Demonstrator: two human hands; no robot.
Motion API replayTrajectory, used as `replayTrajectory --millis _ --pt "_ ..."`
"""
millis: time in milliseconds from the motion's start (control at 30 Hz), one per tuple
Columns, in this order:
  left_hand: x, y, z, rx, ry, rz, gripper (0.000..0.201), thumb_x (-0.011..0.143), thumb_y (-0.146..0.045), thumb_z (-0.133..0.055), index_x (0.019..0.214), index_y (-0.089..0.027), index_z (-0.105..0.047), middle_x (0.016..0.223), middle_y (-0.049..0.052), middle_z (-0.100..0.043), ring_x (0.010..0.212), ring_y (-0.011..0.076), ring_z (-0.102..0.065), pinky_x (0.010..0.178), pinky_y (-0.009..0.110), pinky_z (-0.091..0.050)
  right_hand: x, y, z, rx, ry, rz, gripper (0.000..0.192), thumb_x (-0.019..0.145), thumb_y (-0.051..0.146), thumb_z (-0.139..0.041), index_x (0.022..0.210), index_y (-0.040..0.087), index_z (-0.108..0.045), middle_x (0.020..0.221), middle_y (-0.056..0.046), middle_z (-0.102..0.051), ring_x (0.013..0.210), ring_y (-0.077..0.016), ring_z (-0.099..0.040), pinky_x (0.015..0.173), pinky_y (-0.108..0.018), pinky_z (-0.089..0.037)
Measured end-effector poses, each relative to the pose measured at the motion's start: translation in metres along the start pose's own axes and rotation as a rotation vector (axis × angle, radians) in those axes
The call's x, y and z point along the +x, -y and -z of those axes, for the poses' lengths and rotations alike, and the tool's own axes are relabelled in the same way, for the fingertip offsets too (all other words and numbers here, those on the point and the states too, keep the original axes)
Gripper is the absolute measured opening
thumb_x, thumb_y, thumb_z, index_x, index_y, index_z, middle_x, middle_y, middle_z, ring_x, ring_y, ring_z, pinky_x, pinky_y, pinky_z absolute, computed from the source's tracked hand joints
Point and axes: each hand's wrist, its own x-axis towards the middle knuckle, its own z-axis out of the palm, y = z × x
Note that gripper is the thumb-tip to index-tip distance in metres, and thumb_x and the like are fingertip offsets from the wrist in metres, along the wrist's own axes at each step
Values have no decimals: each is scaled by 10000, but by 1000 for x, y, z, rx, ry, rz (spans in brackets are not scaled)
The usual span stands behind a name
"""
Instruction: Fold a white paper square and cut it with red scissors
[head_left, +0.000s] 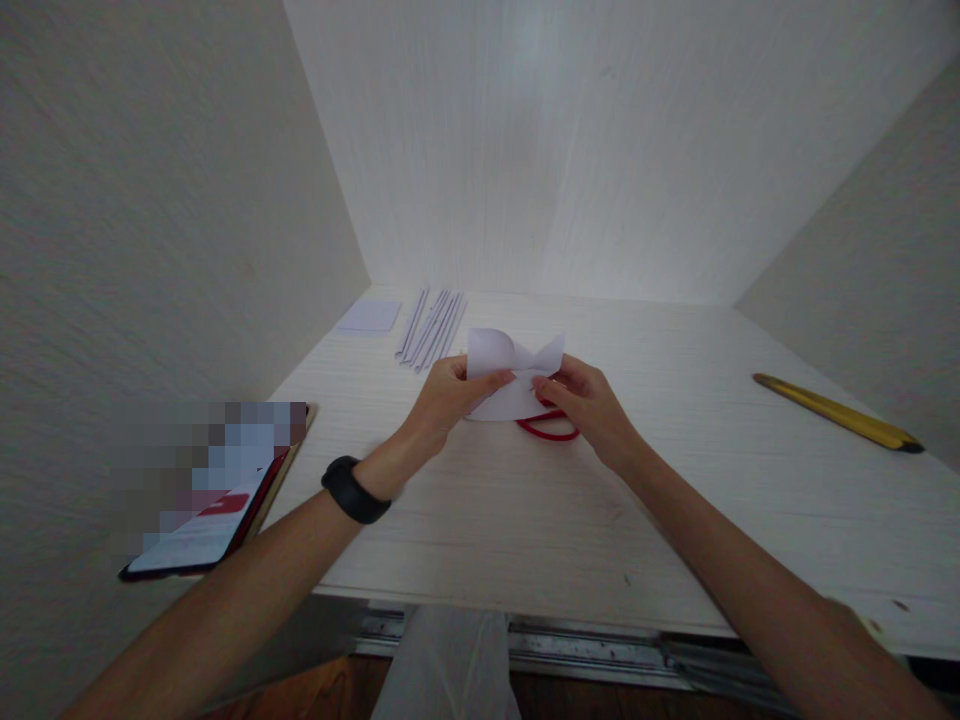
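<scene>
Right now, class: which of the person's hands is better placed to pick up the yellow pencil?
The right hand, probably: the yellow pencil lies to its right, while the left hand pinches the white paper farther away.

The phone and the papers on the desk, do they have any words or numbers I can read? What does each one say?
Phone: its screen shows a red bar and pale rows, all too blurred to read.
White paper pinched by the left hand and right hand: blank.
Paper strips and small paper square: no writing visible.
Yellow ruler: marks too small to read.
</scene>
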Motion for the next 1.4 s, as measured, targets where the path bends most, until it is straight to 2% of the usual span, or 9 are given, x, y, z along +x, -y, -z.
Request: replayTrajectory --millis 400,467,533,667,833,1033,1167,1267,1400 --pt "1 0 0 42 -25 -44 349 580 -385 -813 798 -128 -726 800 62 -721 686 149 -616 638 268 -480 -1 1 -1 -19 6 -17 196 749 334 -635 879 188 -625 719 -5 -599 633 -125 -525 595 -275 -470" --pt "1 0 0 37 -29 -35 374 578 -387 -815 826 -124 -723 829 71 -726 701 155 -625 649 273 -488 -1 0 -1 -22 19 5 215 759 313 -631 939 197 -614 789 -14 -609 685 -134 -545 614 -277 -485" --pt "0 -1 0 28 -28 -23 394 579 -387 -816 847 -115 -718 857 83 -729 714 159 -632 662 279 -495 -1 -1 0 -34 8 69 330 774 304 -624 1090 230 -567 939 -33 -616 802 -157 -573 658 -287 -511" --pt "0 -2 1 37 -34 -15 411 601 -388 -804 885 -104 -714 907 107 -732 741 177 -648 671 287 -501 1 2 7 -146 -113 231 586 818 372 -604 1351 321 -365 1267 -77 -514 1059 -198 -544 801 -334 -536" --pt "0 2 4 75 -23 -28 435 615 -410 -795 925 -117 -714 960 118 -731 786 200 -664 685 295 -509 -1 10 13 -394 -157 364 298 899 366 -519 1186 315 -580 1312 -73 -475 1211 -227 -467 929 -397 -485" --pt "2 5 5 130 0 -26 411 639 -414 -769 924 -122 -716 895 108 -733 723 199 -665 646 300 -519 -3 10 11 -776 -226 546 259 904 306 -521 1132 292 -643 1273 -91 -525 1120 -259 -488 948 -473 -421" --pt "4 9 8 246 -13 -74 400 652 -430 -752 905 -121 -720 849 99 -727 709 203 -658 604 286 -506 -3 6 10 -836 -232 591 204 891 273 -540 1054 262 -662 1183 -93 -576 1062 -249 -505 908 -448 -435" --pt "3 9 8 282 -5 -86 402 665 -445 -742 910 -126 -719 839 91 -722 718 203 -655 601 278 -498 -5 7 9 -844 -183 609 191 884 261 -554 1040 245 -663 1164 -94 -601 1088 -246 -516 930 -437 -420" --pt "3 7 6 191 10 -68 380 664 -427 -751 906 -136 -715 826 67 -716 686 166 -637 606 260 -484 -7 9 5 -827 -41 617 255 926 225 -473 1112 262 -644 1229 -67 -622 1190 -232 -514 1007 -444 -354"
